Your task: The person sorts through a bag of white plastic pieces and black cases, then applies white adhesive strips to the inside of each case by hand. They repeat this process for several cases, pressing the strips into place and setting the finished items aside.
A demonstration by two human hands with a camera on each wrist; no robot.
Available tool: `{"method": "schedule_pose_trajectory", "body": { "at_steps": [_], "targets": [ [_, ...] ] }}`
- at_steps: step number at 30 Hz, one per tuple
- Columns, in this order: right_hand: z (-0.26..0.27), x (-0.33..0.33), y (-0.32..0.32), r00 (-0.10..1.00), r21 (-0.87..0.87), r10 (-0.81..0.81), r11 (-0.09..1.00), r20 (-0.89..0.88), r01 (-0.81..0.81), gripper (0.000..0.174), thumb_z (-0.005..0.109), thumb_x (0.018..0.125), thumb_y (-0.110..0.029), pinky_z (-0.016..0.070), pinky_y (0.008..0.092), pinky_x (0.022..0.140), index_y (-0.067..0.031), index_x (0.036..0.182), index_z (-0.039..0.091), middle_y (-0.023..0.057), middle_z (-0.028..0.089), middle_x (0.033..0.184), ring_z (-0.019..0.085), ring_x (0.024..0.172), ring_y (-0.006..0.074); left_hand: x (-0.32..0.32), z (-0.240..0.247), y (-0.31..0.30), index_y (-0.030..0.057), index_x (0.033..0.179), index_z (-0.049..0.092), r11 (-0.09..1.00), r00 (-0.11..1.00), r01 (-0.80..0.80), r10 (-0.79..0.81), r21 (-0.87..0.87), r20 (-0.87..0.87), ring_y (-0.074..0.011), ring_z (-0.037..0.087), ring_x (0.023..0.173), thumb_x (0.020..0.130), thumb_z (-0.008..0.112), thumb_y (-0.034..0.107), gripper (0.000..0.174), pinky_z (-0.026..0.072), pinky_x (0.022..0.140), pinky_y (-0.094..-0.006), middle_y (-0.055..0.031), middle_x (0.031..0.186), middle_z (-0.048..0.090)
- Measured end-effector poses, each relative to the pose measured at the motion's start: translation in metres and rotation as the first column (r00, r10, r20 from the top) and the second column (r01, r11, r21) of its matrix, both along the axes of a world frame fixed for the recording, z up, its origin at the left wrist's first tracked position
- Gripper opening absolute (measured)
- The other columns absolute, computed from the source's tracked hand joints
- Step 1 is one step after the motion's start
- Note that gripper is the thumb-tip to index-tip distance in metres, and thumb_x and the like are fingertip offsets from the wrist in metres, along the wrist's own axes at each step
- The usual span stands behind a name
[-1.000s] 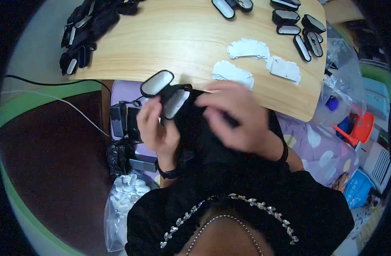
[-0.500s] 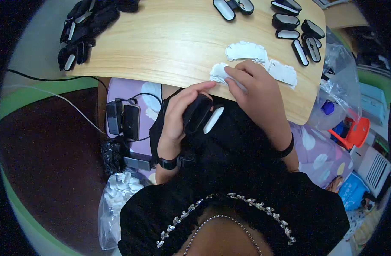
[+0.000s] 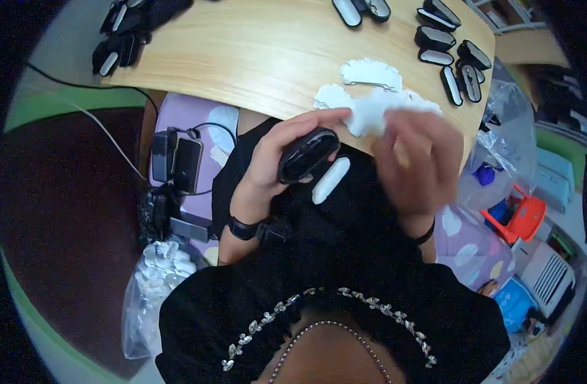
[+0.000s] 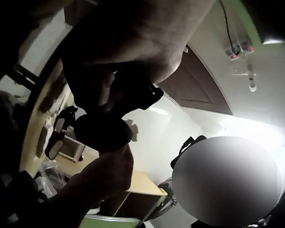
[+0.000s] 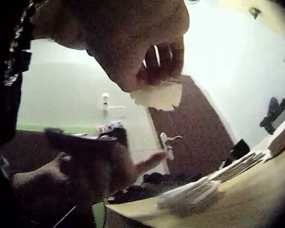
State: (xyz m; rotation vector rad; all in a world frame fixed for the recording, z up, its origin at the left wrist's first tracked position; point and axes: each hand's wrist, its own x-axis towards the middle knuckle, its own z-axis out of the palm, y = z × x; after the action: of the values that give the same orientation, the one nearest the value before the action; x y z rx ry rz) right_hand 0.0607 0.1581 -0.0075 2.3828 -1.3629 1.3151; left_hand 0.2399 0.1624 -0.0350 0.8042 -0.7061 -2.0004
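My left hand (image 3: 266,157) holds a small black hinged case (image 3: 308,155) just off the table's front edge, its index finger stretched toward the white cards. One half of the case shows its dark shiny outside; the other, with a white lining (image 3: 332,180), hangs open to the right. To its right, my right hand (image 3: 426,160) is blurred over the table edge. It pinches a white cut-out card (image 3: 369,114) by the fingertips; in the right wrist view this card (image 5: 161,96) has a jagged outline. Piles of similar white cards (image 3: 372,73) lie on the table behind it.
Several open black cases (image 3: 435,38) stand at the table's (image 3: 261,51) back right, and more dark cases (image 3: 120,51) are heaped at its left. A phone (image 3: 188,165) lies left of my lap. A bag of white pieces (image 3: 159,272) stands below that.
The left hand has turned the case over, dark outside up, and moved right. The right hand reached to the front pile of cards, then lifted a white card off and drew back rightward.
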Motion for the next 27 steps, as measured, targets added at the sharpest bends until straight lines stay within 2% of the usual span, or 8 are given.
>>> {"method": "schedule_pose_trajectory", "body": {
  "at_steps": [2, 5, 7, 11, 16, 20, 23, 27],
  "targets": [
    [0.010, -0.004, 0.024, 0.943, 0.004, 0.277, 0.960, -0.183, -0.281, 0.023, 0.072, 0.068, -0.008, 0.0510, 0.0371, 0.075, -0.0027, 0.091, 0.067, 0.0091, 0.064, 0.085, 0.062, 0.080, 0.0245, -0.017, 0.013, 0.013, -0.0048, 0.115, 0.058, 0.967, 0.984, -0.134, 0.156, -0.218, 0.087, -0.0142, 0.061, 0.078, 0.094, 0.041, 0.022, 0.038, 0.0473, 0.068, -0.0242, -0.0112, 0.091, 0.065],
    [0.000, 0.010, 0.030, 0.901, 0.013, 0.386, 0.920, -0.198, -0.392, 0.024, 0.063, 0.070, -0.013, 0.0516, 0.0405, 0.084, -0.0010, 0.091, 0.065, 0.0092, 0.062, 0.094, 0.062, 0.092, 0.0257, -0.014, 0.030, 0.012, -0.0059, 0.104, 0.062, 0.954, 0.968, -0.092, 0.152, -0.285, 0.199, -0.0176, 0.060, 0.093, 0.094, 0.041, 0.019, 0.034, 0.0458, 0.086, -0.0282, -0.0137, 0.103, 0.064],
    [-0.004, 0.008, 0.031, 0.905, 0.057, 0.377, 0.926, -0.195, -0.373, 0.026, 0.063, 0.069, -0.014, 0.0508, 0.0427, 0.088, -0.0010, 0.092, 0.064, 0.0100, 0.061, 0.095, 0.062, 0.093, 0.0260, -0.019, 0.029, 0.014, -0.0059, 0.101, 0.063, 0.943, 0.946, -0.114, 0.200, -0.312, 0.257, -0.0175, 0.061, 0.091, 0.094, 0.040, 0.019, 0.034, 0.0463, 0.084, -0.0279, -0.0135, 0.101, 0.065],
    [-0.004, 0.006, 0.034, 0.912, 0.158, 0.374, 0.923, -0.167, -0.350, 0.022, 0.063, 0.072, -0.008, 0.0458, 0.0437, 0.092, -0.0016, 0.092, 0.066, 0.0094, 0.062, 0.098, 0.062, 0.090, 0.0248, -0.018, 0.028, 0.009, -0.0057, 0.097, 0.065, 0.942, 0.921, -0.057, 0.177, -0.331, 0.346, -0.0180, 0.062, 0.087, 0.093, 0.041, 0.017, 0.033, 0.0473, 0.083, -0.0277, -0.0136, 0.095, 0.066],
    [-0.003, 0.008, 0.036, 0.934, 0.258, 0.283, 0.940, -0.217, -0.224, 0.024, 0.065, 0.072, -0.010, 0.0376, 0.0529, 0.099, -0.0073, 0.096, 0.066, 0.0058, 0.061, 0.100, 0.058, 0.096, 0.0247, -0.009, 0.002, 0.004, -0.0010, 0.121, 0.048, 0.880, 0.984, 0.069, 0.017, -0.470, 0.178, -0.0283, 0.056, 0.109, 0.094, 0.044, 0.017, 0.034, 0.0433, 0.097, -0.0365, -0.0220, 0.120, 0.055],
    [0.001, 0.012, 0.036, 0.946, 0.266, 0.141, 0.962, -0.293, -0.061, 0.025, 0.065, 0.072, -0.010, 0.0272, 0.0614, 0.103, -0.0171, 0.096, 0.067, 0.0011, 0.058, 0.103, 0.052, 0.104, 0.0262, -0.011, 0.008, 0.003, -0.0006, 0.121, 0.049, 0.918, 0.972, 0.081, 0.013, -0.387, 0.236, -0.0280, 0.056, 0.109, 0.095, 0.042, 0.019, 0.033, 0.0451, 0.095, -0.0364, -0.0207, 0.120, 0.055],
    [0.000, 0.015, 0.035, 0.943, 0.266, 0.120, 0.963, -0.310, -0.035, 0.026, 0.065, 0.072, -0.010, 0.0237, 0.0628, 0.103, -0.0217, 0.095, 0.068, -0.0008, 0.058, 0.105, 0.048, 0.108, 0.0263, -0.010, 0.002, -0.003, -0.0008, 0.118, 0.051, 0.947, 0.992, 0.067, -0.029, -0.314, 0.125, -0.0282, 0.056, 0.108, 0.095, 0.042, 0.019, 0.032, 0.0463, 0.094, -0.0368, -0.0204, 0.120, 0.055],
    [0.002, 0.014, 0.031, 0.933, 0.309, 0.163, 0.949, -0.321, -0.059, 0.026, 0.064, 0.073, -0.011, 0.0224, 0.0635, 0.103, -0.0232, 0.095, 0.068, -0.0021, 0.058, 0.107, 0.046, 0.108, 0.0246, -0.020, 0.015, -0.007, -0.0051, 0.102, 0.061, 0.995, 0.982, -0.102, 0.104, -0.025, 0.159, -0.0193, 0.062, 0.084, 0.093, 0.043, 0.018, 0.031, 0.0508, 0.076, -0.0290, -0.0145, 0.096, 0.064]
  ]
}}
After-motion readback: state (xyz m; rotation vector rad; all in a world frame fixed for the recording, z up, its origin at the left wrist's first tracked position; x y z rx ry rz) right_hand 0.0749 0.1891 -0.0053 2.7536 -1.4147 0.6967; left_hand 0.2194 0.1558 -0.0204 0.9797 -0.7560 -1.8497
